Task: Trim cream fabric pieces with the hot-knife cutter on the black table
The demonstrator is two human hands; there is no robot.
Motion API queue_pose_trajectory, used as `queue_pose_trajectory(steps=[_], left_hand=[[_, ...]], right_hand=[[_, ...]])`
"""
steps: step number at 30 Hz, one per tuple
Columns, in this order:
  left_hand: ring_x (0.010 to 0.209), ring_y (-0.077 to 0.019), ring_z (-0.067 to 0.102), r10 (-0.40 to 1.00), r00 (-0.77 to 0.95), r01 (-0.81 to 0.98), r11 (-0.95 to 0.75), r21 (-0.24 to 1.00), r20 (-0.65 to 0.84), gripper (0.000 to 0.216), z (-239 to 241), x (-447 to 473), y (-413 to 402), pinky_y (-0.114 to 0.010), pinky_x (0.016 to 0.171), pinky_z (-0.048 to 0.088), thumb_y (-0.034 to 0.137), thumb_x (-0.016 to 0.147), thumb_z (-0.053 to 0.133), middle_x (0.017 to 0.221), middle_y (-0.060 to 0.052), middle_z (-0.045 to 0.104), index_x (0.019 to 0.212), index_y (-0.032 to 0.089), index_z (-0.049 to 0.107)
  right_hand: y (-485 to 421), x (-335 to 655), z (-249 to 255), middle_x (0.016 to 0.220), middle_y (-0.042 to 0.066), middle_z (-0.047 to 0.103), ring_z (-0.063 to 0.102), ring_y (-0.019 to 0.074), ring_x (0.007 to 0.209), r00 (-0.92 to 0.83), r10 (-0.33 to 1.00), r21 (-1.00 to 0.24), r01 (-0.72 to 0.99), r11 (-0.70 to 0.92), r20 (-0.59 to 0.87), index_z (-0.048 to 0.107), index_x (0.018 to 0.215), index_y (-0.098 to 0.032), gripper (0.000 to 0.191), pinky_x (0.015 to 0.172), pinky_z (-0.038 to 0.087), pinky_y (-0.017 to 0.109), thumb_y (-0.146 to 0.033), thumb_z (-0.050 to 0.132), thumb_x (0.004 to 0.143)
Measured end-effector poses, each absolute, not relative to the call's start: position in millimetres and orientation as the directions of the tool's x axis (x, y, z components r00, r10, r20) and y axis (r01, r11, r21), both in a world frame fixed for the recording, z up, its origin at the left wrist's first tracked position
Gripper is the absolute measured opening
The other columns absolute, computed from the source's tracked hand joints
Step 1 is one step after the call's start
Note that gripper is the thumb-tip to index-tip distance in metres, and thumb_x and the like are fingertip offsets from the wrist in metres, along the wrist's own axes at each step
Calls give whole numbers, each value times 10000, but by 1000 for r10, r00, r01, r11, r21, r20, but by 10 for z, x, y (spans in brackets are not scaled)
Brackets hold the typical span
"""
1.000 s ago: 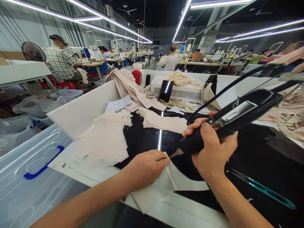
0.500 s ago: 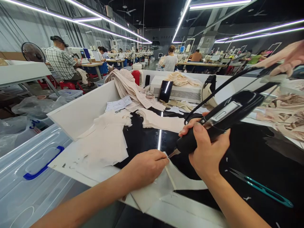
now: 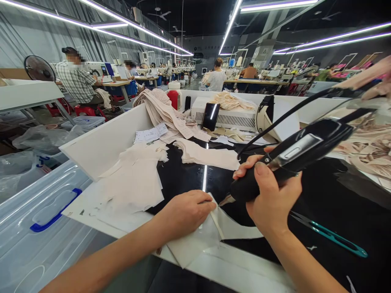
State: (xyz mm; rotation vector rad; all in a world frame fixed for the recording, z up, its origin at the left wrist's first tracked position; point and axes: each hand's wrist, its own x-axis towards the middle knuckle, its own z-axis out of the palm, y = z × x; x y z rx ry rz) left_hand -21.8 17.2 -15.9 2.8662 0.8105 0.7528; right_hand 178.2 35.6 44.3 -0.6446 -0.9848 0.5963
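My left hand [image 3: 186,213] is closed in a pinch on the top edge of a cream fabric piece [image 3: 233,226] at the front of the table. In my right hand [image 3: 271,195] is a black corded hand tool [image 3: 305,148] with a silver lever. Its thin metal tip [image 3: 226,200] points down and left, a little to the right of my left fingertips and just apart from the fabric edge. My right fingers wrap around the tool's dark front end. Turquoise thread snips [image 3: 336,238] lie on the black table surface, right of my right wrist.
Cream fabric pieces [image 3: 131,175] lie at left, and a fabric stack [image 3: 207,154] lies in the middle. Behind stand a phone [image 3: 210,116] and a white vented box [image 3: 227,116]. Another person's blurred hand [image 3: 378,87] is at upper right, near the cords. A clear plastic bin [image 3: 55,179] stands at left.
The tool in my right hand has pulled back to the right, and its tip has come away from my left fingertips. My left hand stays on the fabric.
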Motion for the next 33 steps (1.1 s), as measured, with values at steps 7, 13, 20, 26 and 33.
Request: queue_pose_trajectory(steps=[7, 13, 20, 26, 33], left_hand=[[1241, -223, 784, 562, 730, 471, -826, 309, 389, 273, -118, -261, 222, -354, 1076, 672, 188, 1190, 550, 1335, -105, 808, 1315, 190, 792], [1213, -249, 774, 533, 750, 462, -846, 267, 391, 284, 40, -207, 253, -374, 1052, 663, 233, 1212, 525, 1283, -112, 804, 1226, 163, 800], [1061, -221, 762, 517, 785, 461, -855, 237, 342, 265, -57, -72, 101, -343, 984, 650, 217, 1208, 541, 1133, -90, 794, 1155, 161, 795], [1144, -232, 776, 493, 777, 436, -870, 230, 391, 293, -105, -172, 38, -345, 1029, 660, 229, 1224, 509, 1231, -109, 803, 1250, 156, 791], [1117, -227, 783, 471, 763, 415, -882, 224, 443, 290, -103, -195, 27, -342, 1003, 670, 213, 1220, 508, 1259, -107, 801, 1309, 155, 778]], right_hand=[[343, 1827, 488, 815, -59, 712, 657, 154, 614, 443, 704, -731, -144, 667, 556, 661, 1038, -264, 374, 592, 620, 311, -409, 956, 860], [262, 1935, 511, 810, -52, 714, 654, 149, 613, 463, 690, -722, -142, 677, 556, 676, 1035, -254, 418, 589, 622, 302, -424, 997, 827], [208, 1969, 455, 836, -60, 722, 665, 144, 636, 439, 695, -724, -132, 677, 570, 675, 1043, -260, 396, 632, 627, 305, -455, 981, 883], [201, 1880, 444, 854, -70, 731, 676, 142, 627, 429, 730, -750, -161, 641, 532, 662, 1164, -271, 462, 640, 624, 298, -483, 972, 895], [217, 1777, 423, 872, -75, 732, 691, 124, 634, 405, 718, -728, -164, 666, 566, 651, 1087, -277, 334, 633, 631, 272, -357, 936, 933]])
